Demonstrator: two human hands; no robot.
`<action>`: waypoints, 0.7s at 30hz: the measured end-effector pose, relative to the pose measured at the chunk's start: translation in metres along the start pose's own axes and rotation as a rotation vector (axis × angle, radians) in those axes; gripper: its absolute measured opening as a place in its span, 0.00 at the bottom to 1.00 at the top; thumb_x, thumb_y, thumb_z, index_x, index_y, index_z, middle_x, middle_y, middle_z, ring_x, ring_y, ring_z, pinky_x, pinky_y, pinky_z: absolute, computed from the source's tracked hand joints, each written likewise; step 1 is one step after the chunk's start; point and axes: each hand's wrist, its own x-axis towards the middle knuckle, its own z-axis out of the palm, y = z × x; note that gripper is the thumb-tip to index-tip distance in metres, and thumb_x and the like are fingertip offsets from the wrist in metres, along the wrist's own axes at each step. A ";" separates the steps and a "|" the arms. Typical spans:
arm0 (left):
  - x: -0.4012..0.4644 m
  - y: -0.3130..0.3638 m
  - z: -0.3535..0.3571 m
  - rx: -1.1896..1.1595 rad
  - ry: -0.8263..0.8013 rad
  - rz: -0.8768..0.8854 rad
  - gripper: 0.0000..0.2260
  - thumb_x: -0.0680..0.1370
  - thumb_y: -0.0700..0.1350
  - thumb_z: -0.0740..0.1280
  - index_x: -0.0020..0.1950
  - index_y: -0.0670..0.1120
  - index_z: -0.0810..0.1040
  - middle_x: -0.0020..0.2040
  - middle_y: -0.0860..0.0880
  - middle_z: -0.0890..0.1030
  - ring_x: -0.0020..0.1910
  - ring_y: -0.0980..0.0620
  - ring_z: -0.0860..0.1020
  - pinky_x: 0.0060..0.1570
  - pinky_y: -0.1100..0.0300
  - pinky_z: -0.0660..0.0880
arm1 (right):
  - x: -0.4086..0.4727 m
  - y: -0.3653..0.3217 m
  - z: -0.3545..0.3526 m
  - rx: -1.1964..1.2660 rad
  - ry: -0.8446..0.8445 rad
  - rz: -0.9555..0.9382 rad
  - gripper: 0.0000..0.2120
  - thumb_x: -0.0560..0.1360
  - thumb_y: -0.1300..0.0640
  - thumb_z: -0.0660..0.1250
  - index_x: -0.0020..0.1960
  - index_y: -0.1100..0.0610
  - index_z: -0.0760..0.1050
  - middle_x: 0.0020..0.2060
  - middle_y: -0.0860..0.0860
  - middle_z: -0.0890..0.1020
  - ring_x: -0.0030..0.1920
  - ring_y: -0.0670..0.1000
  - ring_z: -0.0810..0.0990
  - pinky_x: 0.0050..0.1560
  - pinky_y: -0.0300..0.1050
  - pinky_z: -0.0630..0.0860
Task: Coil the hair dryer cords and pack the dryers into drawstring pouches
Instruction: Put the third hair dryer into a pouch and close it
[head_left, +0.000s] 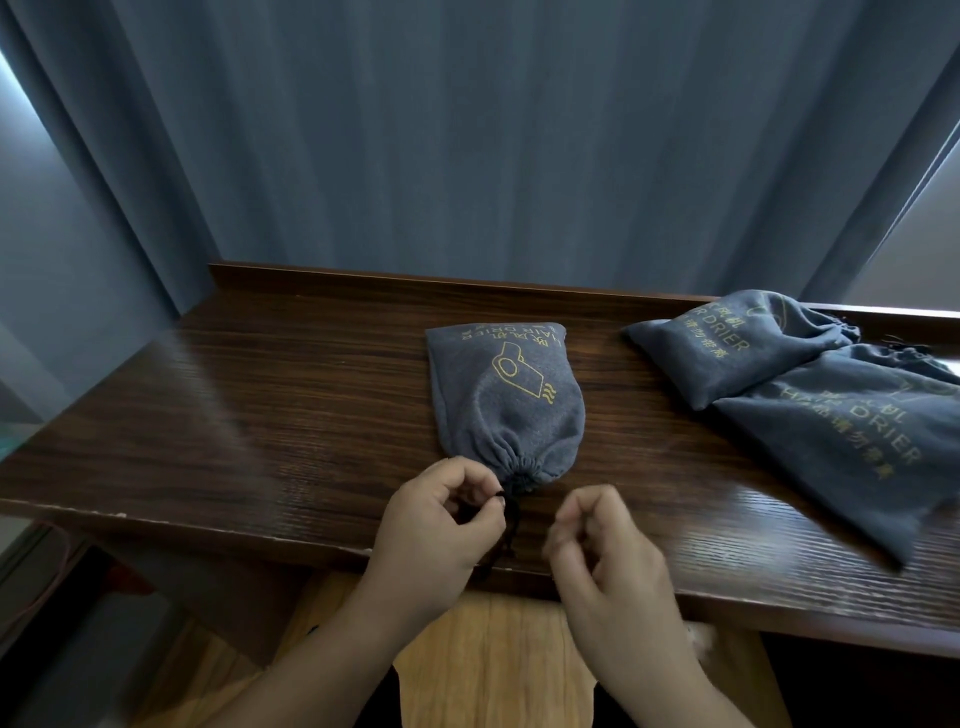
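Note:
A grey drawstring pouch (504, 400) with a yellow hair-dryer print lies bulging on the dark wooden table (260, 395), its gathered mouth toward me. Its black drawstring (511, 519) trails down from the mouth over the table's front edge. My left hand (441, 525) pinches the drawstring just below the mouth. My right hand (602, 545) hovers blurred to the right of the string with its fingers curled, and I cannot tell whether it holds any cord. No dryer or dryer cord shows.
Two more grey pouches lie at the right: one (727, 348) near the back rail, a larger one (852, 441) overlapping it toward the front. Blue curtains (467, 145) hang behind the table. Wooden floor (493, 649) shows below the front edge.

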 end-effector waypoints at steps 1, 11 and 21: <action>0.001 0.002 -0.001 -0.033 -0.007 -0.009 0.05 0.71 0.42 0.72 0.40 0.53 0.81 0.34 0.55 0.80 0.34 0.59 0.76 0.38 0.66 0.72 | -0.002 -0.003 0.003 0.075 -0.072 0.083 0.12 0.76 0.60 0.69 0.47 0.46 0.69 0.38 0.43 0.83 0.31 0.45 0.75 0.35 0.33 0.69; 0.002 0.014 -0.006 -0.369 -0.104 -0.218 0.12 0.75 0.34 0.71 0.37 0.49 0.82 0.35 0.51 0.78 0.35 0.59 0.74 0.37 0.69 0.72 | -0.008 -0.009 0.021 0.023 -0.057 0.123 0.28 0.64 0.45 0.80 0.50 0.39 0.62 0.44 0.43 0.73 0.44 0.44 0.75 0.41 0.36 0.72; 0.002 0.013 -0.006 -0.408 -0.117 -0.218 0.07 0.76 0.37 0.71 0.41 0.47 0.80 0.37 0.46 0.81 0.40 0.49 0.82 0.43 0.61 0.77 | 0.006 -0.003 0.008 0.008 -0.178 0.098 0.29 0.65 0.42 0.78 0.55 0.33 0.60 0.49 0.31 0.81 0.52 0.37 0.79 0.49 0.32 0.71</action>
